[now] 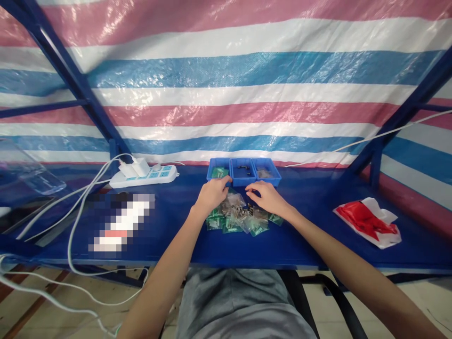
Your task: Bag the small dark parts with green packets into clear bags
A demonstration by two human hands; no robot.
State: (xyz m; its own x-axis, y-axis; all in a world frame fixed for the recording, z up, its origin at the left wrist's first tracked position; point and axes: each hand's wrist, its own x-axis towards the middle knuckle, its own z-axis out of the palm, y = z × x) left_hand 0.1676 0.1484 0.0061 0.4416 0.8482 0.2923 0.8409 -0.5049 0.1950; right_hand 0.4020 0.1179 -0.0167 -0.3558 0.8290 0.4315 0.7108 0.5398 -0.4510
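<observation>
A heap of small clear plastic bags (pixel 240 217) with green boards and metal parts lies on the blue table (pixel 300 235) in front of me. My left hand (pixel 213 194) rests on the heap's far left side, fingers curled down onto the bags. On the far right side my right hand (pixel 269 197) is also bent over the bags. What either hand grips is hidden under the fingers. Just behind the hands stand three small blue bins (pixel 243 170), the left one holding green parts, the middle one dark bits.
A white power strip (pixel 144 175) with plugged chargers and white cables (pixel 76 212) lies at the back left. A red and white plastic bag (pixel 369 221) sits at the right. A clear bottle (pixel 31 174) lies at the far left. A striped tarp hangs behind.
</observation>
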